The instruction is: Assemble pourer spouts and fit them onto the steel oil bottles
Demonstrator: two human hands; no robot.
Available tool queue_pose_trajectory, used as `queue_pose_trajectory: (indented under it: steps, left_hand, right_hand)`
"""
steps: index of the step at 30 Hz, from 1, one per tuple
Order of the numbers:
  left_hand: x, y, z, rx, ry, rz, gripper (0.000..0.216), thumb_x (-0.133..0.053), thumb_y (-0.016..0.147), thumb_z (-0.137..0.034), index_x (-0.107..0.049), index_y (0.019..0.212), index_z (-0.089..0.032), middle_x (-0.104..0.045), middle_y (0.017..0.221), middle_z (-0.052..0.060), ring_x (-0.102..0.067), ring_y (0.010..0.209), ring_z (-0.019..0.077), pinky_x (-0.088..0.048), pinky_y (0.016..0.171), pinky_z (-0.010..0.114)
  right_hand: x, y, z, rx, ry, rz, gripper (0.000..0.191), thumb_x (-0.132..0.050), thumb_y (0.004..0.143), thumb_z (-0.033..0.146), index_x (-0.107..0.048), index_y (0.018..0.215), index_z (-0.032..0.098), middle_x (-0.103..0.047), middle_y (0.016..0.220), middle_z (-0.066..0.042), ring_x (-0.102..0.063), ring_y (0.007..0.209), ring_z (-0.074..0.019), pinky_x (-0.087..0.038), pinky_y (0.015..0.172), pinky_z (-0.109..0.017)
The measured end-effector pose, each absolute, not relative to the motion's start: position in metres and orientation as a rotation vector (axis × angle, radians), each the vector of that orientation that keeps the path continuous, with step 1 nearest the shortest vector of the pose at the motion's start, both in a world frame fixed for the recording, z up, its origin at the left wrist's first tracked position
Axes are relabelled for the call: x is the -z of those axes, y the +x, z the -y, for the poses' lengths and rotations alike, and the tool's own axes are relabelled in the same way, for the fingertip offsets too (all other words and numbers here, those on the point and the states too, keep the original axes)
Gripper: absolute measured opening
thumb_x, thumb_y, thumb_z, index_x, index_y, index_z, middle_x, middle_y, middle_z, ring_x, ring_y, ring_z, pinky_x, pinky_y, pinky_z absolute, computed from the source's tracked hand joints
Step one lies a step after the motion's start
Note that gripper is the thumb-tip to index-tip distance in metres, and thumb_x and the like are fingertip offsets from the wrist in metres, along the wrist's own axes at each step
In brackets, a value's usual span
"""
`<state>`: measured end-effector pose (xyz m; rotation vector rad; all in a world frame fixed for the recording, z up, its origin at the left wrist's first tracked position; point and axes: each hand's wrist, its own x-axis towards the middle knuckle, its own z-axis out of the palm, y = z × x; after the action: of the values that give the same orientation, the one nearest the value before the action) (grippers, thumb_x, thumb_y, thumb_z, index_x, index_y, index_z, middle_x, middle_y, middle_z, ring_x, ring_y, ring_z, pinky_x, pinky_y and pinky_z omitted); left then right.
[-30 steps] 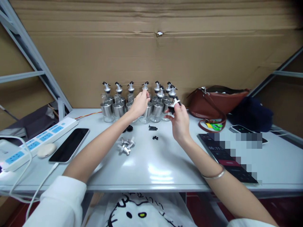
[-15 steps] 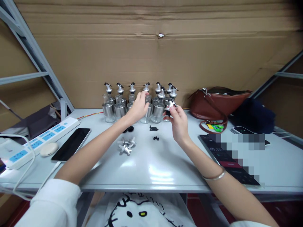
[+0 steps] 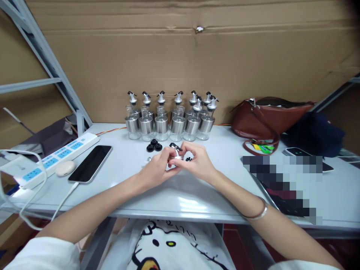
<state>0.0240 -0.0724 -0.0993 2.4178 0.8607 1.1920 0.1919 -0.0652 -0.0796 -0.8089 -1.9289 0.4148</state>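
Observation:
Both my hands meet over the middle of the grey table (image 3: 180,198). My left hand (image 3: 157,168) and my right hand (image 3: 195,161) are closed together on a small silver pour spout with a black cap (image 3: 175,150). Behind them stands a row of several glass bottles with steel bands and spouts (image 3: 171,120) against the cardboard wall. Three black round caps (image 3: 153,145) lie just in front of the bottles. A few small black parts (image 3: 188,159) peek out beside my right hand.
At the left lie a black phone (image 3: 90,163) on a cable, a white oval case (image 3: 65,167) and a white and blue power strip (image 3: 53,157). At the right sit a brown bag (image 3: 270,116), a dark tablet (image 3: 281,183) and another phone (image 3: 298,152).
Both hands came back from the bottle row toward me and joined over the table's middle, holding a spout. The camera view tilted down slightly.

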Motion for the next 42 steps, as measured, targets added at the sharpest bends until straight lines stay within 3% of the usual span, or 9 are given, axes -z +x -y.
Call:
queue_pose_trajectory:
  steps: [5, 14, 18, 23, 29, 38, 42]
  left_hand:
    - [0.102, 0.019, 0.075, -1.293, 2.632, -0.668, 0.027, -0.043, 0.078, -0.011, -0.032, 0.1, -0.022, -0.044, 0.079, -0.002, -0.045, 0.062, 0.0097, -0.042, 0.059, 0.022]
    - [0.108, 0.02, 0.076, -1.367, 2.538, -0.596, 0.028, -0.054, 0.088, -0.026, -0.026, 0.087, -0.025, -0.04, 0.073, -0.006, -0.04, 0.054, 0.0063, -0.035, 0.05, 0.018]
    - [0.107, 0.021, 0.076, -1.33, 2.575, -0.595, 0.023, -0.05, 0.091, -0.026, -0.027, 0.089, -0.024, -0.038, 0.073, -0.007, -0.043, 0.056, 0.0068, -0.037, 0.052, 0.018]
    - [0.105, 0.026, 0.084, -1.343, 2.621, -0.554, 0.019, -0.045, 0.094, -0.026, -0.027, 0.093, -0.024, -0.034, 0.073, -0.008, -0.038, 0.052, 0.0059, -0.033, 0.049, 0.019]
    - [0.109, 0.029, 0.093, -1.248, 2.541, -0.576, 0.02, -0.042, 0.095, -0.034, -0.025, 0.096, -0.024, -0.039, 0.077, -0.005, -0.043, 0.056, 0.008, -0.038, 0.054, 0.022]
    - [0.114, 0.025, 0.097, -1.012, 2.302, -0.681, 0.028, -0.045, 0.093, -0.044, -0.025, 0.093, -0.023, -0.042, 0.074, -0.005, -0.043, 0.056, 0.0093, -0.038, 0.053, 0.023]
    - [0.11, 0.025, 0.096, -1.07, 2.321, -0.636, 0.025, -0.046, 0.093, -0.036, -0.025, 0.091, -0.024, -0.041, 0.075, -0.004, -0.041, 0.057, 0.0091, -0.038, 0.054, 0.022]
  right_hand:
    - [0.08, 0.195, 0.063, -0.081, -0.59, 2.173, 0.041, -0.042, 0.096, 0.044, -0.046, 0.064, 0.019, -0.055, 0.058, 0.001, -0.048, 0.051, -0.0096, -0.036, 0.052, -0.022]
    - [0.073, 0.197, 0.064, 0.316, -0.501, 2.074, 0.036, -0.057, 0.087, 0.051, -0.055, 0.083, 0.016, -0.065, 0.069, -0.005, -0.057, 0.06, -0.0137, -0.042, 0.058, -0.024]
    - [0.075, 0.198, 0.063, 0.336, -0.541, 2.154, 0.045, -0.043, 0.092, 0.056, -0.059, 0.089, 0.015, -0.065, 0.071, -0.006, -0.058, 0.062, -0.0153, -0.041, 0.06, -0.026]
    - [0.076, 0.201, 0.061, 0.451, -0.584, 2.253, 0.06, -0.023, 0.095, 0.06, -0.058, 0.072, 0.018, -0.057, 0.061, -0.005, -0.048, 0.055, -0.0149, -0.033, 0.056, -0.029]
    - [0.077, 0.203, 0.059, 0.438, -0.563, 2.333, 0.062, -0.016, 0.097, 0.056, -0.047, 0.056, 0.02, -0.042, 0.05, -0.001, -0.034, 0.047, -0.0135, -0.024, 0.05, -0.031]
    - [0.087, 0.202, 0.055, 0.342, -0.491, 2.35, 0.057, -0.013, 0.1, 0.04, -0.041, 0.053, 0.02, -0.039, 0.046, 0.001, -0.029, 0.043, -0.012, -0.025, 0.049, -0.028]
    - [0.088, 0.199, 0.057, 0.116, -0.517, 2.28, 0.058, -0.016, 0.098, 0.048, -0.038, 0.052, 0.021, -0.038, 0.044, 0.002, -0.028, 0.04, -0.011, -0.024, 0.046, -0.028]
